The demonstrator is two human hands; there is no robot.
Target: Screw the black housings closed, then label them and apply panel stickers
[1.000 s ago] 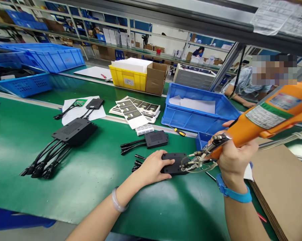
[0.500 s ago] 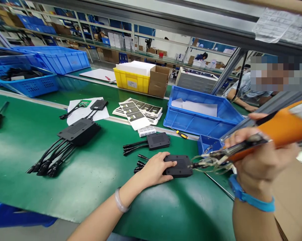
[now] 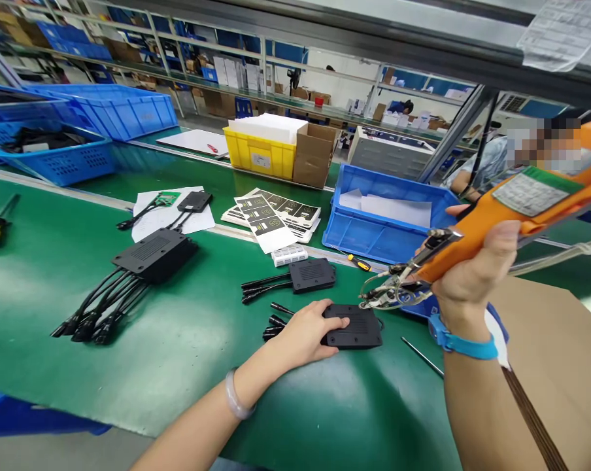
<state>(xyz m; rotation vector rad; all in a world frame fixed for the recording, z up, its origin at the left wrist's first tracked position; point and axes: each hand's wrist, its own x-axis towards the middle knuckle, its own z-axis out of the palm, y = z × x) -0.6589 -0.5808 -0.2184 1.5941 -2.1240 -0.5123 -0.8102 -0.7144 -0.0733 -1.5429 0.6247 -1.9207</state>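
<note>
My left hand grips a black plastic box with cables that lies flat on the green bench, thumb and fingers spread over its cable end. My right hand is wrapped round an orange power screwdriver. The tool's tip, with thin tubes around it, is at the far right corner of the box lid; whether it touches a screw I cannot tell. Just behind lies a smaller black box with cables. Further left are stacked black boxes with thick cables toward me.
Label sheets and a white slotted block lie behind the boxes. A blue bin stands back right, near a small yellow-black screwdriver. A metal rod lies at right, beside cardboard. A co-worker sits beyond.
My right hand has turned the power screwdriver, and its tip has shifted from the box's right end to the far right corner. My left hand stays on the box.
</note>
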